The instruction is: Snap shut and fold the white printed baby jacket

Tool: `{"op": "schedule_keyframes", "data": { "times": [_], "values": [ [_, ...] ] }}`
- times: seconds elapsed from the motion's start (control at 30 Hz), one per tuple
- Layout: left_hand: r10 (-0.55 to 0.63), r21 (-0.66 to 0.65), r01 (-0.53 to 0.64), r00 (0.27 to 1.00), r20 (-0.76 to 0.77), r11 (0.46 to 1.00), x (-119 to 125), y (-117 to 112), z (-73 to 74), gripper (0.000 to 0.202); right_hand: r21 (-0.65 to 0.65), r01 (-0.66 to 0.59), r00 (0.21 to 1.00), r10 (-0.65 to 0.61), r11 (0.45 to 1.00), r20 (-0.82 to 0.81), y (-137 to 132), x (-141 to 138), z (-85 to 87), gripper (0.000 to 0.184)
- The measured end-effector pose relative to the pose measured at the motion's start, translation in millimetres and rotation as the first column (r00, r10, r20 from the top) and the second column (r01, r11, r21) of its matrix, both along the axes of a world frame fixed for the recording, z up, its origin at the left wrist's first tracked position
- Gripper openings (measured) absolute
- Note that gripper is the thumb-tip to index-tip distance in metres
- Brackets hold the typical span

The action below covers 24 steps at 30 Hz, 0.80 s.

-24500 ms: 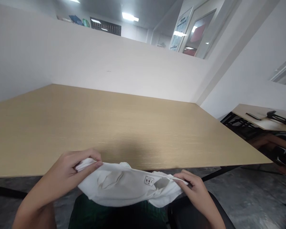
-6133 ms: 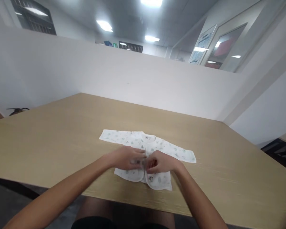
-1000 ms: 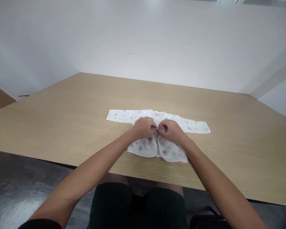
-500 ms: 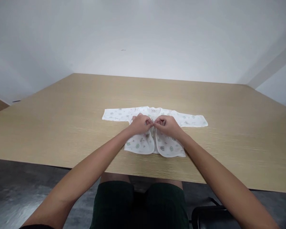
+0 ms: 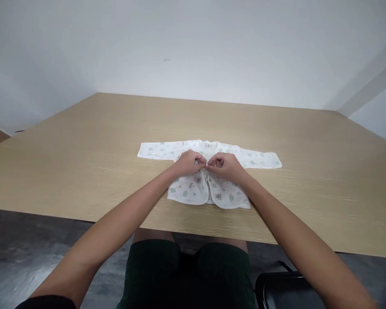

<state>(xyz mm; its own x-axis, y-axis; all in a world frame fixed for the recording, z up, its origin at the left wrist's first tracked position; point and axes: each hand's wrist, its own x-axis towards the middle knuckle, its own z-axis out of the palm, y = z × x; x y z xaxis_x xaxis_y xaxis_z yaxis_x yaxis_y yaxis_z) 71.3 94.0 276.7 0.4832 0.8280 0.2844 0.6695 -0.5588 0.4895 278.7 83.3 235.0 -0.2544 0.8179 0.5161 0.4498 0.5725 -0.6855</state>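
A white long-sleeved baby shirt with small printed figures lies spread on the table, sleeves stretched out to both sides and neckline away from me. My left hand pinches the left front edge near the upper middle of the opening. Opposite it, my right hand pinches the right front edge. The fingertips of both hands meet or nearly meet at the centre line. Whatever fastening may lie between the fingers is hidden. Below the hands the two front panels run side by side, their rounded lower corners slightly apart.
The wide wooden table reaches back to a pale wall. Its front edge passes just above my legs. A black chair stands on the grey floor at the lower right.
The two front panels have come closer together below my hands, narrowing the gap. Both hands keep their pinch at the centre. The view has tilted slightly.
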Motion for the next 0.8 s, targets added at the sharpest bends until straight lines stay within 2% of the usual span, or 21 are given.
{"op": "schedule_keyframes", "data": {
  "times": [0.27,0.43,0.67,0.8],
  "values": [
    [-0.027,-0.009,0.027,0.999,0.027,1.0,2,-5,3.1,0.015,0.022,0.027,0.997,-0.029,0.999,0.072,-2,-2,2.9,0.015],
    [0.007,0.025,-0.007,1.0,-0.015,1.0,2,-4,4.3,0.016,-0.054,-0.051,0.994,0.056,0.997,0.096,-1,5,5.8,0.012],
    [0.007,0.067,-0.004,0.999,-0.046,0.998,1,-1,4.3,0.014,-0.062,-0.061,0.992,0.068,0.996,0.103,-5,7,9.5,0.016],
    [0.003,0.119,0.003,0.999,-0.05,0.993,3,-3,3.9,0.014,-0.075,-0.022,0.993,0.031,0.997,0.112,-7,1,7.7,0.021]
  ]
}}
